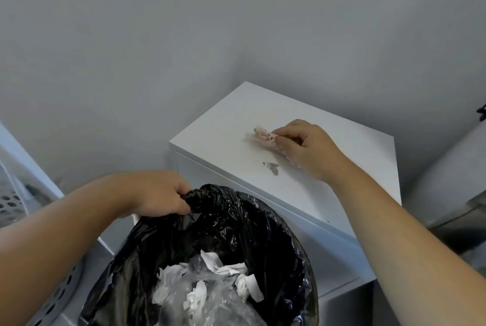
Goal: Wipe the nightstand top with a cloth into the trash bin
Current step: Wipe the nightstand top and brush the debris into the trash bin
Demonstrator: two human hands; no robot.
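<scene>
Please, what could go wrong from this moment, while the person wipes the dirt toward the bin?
1. The dark dirt lies beside the cloth, not under it; a wipe by the right hand may miss or smear it.
2. The trash bin meets only part of the nightstand edge, so dirt could fall beside it.
3. The left hand grips only the bunched rim of the black bag, which may slip.

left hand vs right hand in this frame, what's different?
1. The left hand grips the rim of the black bin liner; the right hand pinches a pinkish cloth.
2. The left hand is off the nightstand top, beside its front corner; the right hand is over it, cloth against the surface, just beyond a dark smudge.
Shared: both have fingers curled round something.
</scene>
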